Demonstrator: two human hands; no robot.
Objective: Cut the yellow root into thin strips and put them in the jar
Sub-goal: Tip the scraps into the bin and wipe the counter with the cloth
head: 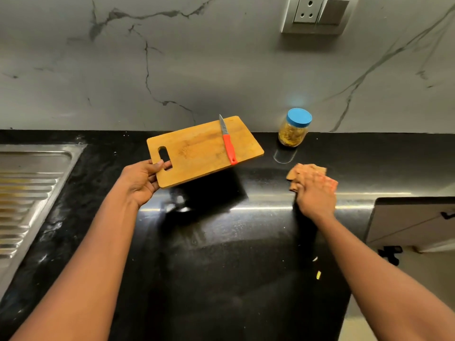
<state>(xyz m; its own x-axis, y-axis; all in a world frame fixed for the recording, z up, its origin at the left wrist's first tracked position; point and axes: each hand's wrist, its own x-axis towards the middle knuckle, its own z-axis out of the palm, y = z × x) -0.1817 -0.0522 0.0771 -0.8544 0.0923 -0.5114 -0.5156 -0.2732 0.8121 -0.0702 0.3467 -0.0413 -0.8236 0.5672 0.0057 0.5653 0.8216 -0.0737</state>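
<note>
The glossy black tabletop [221, 242] carries a blue-lidded jar [294, 129] of yellow strips near the wall, an orange cloth [301, 171] just beside it, and a small yellow scrap [318, 275] by its right edge.

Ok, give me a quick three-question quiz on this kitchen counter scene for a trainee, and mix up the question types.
1. True or false: the jar has its blue lid on.
2. What does the left hand grip? A) the wooden cutting board B) the jar C) the lid
3. Fill in: the right hand presses an orange ____ onto the black counter.

Key: 1 true; 2 A; 3 cloth.
</note>
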